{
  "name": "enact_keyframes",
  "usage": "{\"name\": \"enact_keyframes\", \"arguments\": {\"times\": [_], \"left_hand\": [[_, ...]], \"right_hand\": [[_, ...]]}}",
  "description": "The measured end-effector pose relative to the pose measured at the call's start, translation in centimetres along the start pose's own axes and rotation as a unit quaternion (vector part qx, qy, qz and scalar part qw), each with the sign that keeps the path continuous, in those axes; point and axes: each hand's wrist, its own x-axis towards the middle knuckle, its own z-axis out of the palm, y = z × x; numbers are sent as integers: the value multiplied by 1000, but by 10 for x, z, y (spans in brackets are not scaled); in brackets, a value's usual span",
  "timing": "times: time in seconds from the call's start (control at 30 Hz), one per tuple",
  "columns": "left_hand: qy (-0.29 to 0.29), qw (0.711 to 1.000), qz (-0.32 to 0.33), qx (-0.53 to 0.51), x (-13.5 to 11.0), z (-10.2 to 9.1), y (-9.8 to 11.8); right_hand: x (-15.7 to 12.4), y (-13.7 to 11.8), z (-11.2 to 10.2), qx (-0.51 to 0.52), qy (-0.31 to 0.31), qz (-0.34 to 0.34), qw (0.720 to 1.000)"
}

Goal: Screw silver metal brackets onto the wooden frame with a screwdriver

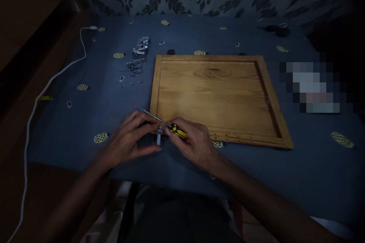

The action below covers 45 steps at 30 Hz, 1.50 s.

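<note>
A wooden panel with a raised frame (216, 95) lies on the cloth before me. At its near left corner sits a small metal latch (159, 136), its flat tongue hanging over the front edge. My left hand (128, 140) steadies the latch, fingers along the frame above it and thumb by the tongue's lower end. In my closed right hand (195, 142) is a screwdriver (178, 132) with a yellow and black handle. Its shaft points up and left across the corner, the tip above my left fingers and away from the latch. Small dark holes dot the panel's near rail.
Several metal latches (141, 47) are grouped beyond the panel's left side, with loose screws (132, 82) nearer me. A white cable (54, 78) runs down the left. Far right lies a dark tool (278, 29), its kind unclear. A blurred-out patch (312, 87) covers something at right.
</note>
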Motion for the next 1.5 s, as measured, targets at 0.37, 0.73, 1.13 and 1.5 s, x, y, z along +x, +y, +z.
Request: {"name": "enact_keyframes", "arguments": {"times": [0.37,0.73,1.13,1.5], "left_hand": [[-19,1000,-21,1,-2,0,2],[-22,999,-34,-17,-2,0,2],[-24,999,-35,-27,2,-3,3],[-30,997,-57,-42,2,-4,3]], "right_hand": [[1,-1,1,-14,6,-7,1000],[1,0,0,-3,14,-14,1000],[1,0,0,-2,12,-14,1000],[1,1,1,-2,9,6,1000]]}}
